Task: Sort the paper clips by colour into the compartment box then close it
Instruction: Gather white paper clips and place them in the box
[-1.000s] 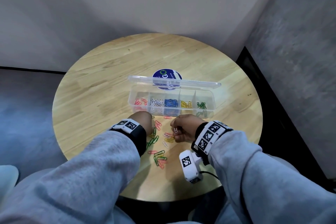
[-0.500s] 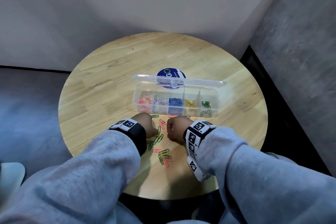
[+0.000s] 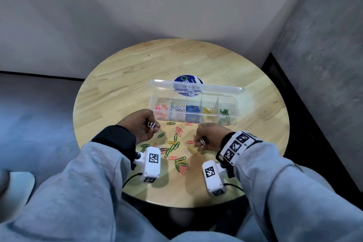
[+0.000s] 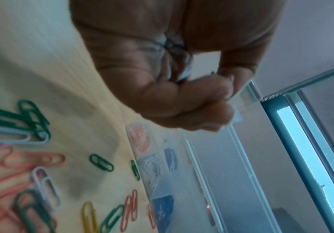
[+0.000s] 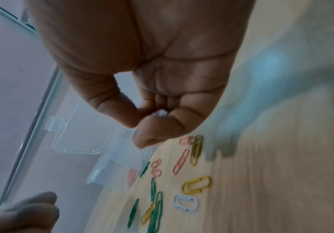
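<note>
A clear compartment box (image 3: 231, 104) stands open on the round wooden table (image 3: 121, 76), lid raised behind it. Its cells hold pink, white, blue, yellow and green clips from left to right. Loose paper clips (image 3: 177, 146) of mixed colours lie between the box and my wrists. My left hand (image 3: 143, 127) is lifted just in front of the box's left end and pinches white paper clips (image 3: 151, 124) between thumb and fingers. My right hand (image 3: 208, 139) hovers low over the loose clips and pinches a white paper clip (image 3: 202, 141). The right wrist view shows that white clip (image 5: 161, 113) at the fingertips.
A blue round sticker (image 3: 187, 80) sits on the table behind the lid. A grey wall runs behind and a grey block (image 3: 324, 65) stands close on the right. The floor (image 3: 29, 114) lies to the left.
Both hands have turned palm-up and lifted slightly off the pile; white clips now show in the fingers of each. The left hand has moved toward the box's left end.
</note>
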